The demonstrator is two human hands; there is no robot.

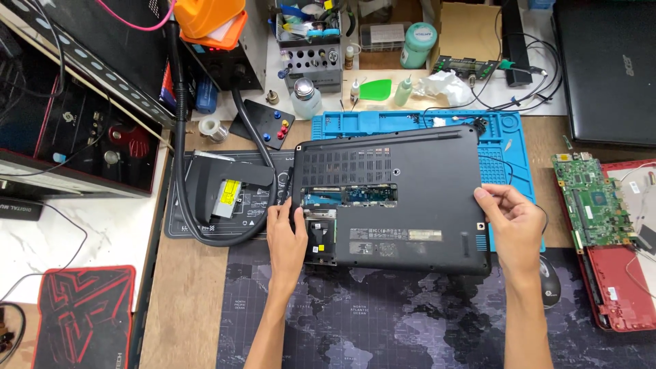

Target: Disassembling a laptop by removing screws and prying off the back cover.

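Fingertips of the left hand (287, 236) press flat on the left edge of the black laptop (393, 195), beside its open bay, the fingers extended and close together rather than curled round anything; the right hand (516, 222) pinches the laptop's right edge, thumb on top and fingers apparently under the rim, closed on the casing. The laptop lies underside up, its near half on the dark map-printed desk mat (410, 321) and its far half over the blue repair mat (509, 137); a panel is already off, so a green board shows through the long opening below the vent grille.

To handle the casing well, the person would judge that both hands must work evenly; lifting one side alone could twist the shell, so pressure from the left should steady while the right eases the edge. A thin black cable (495, 167) runs across the blue mat just right of the laptop's far corner and could snag. Left of the laptop lie a silver drive (229, 195) and a looped black hose (181, 171); right of it, well apart, a bare green circuit board (594, 198) rests on a red laptop shell (625, 280); a mouse (550, 280) sits just by the laptop's near right corner.
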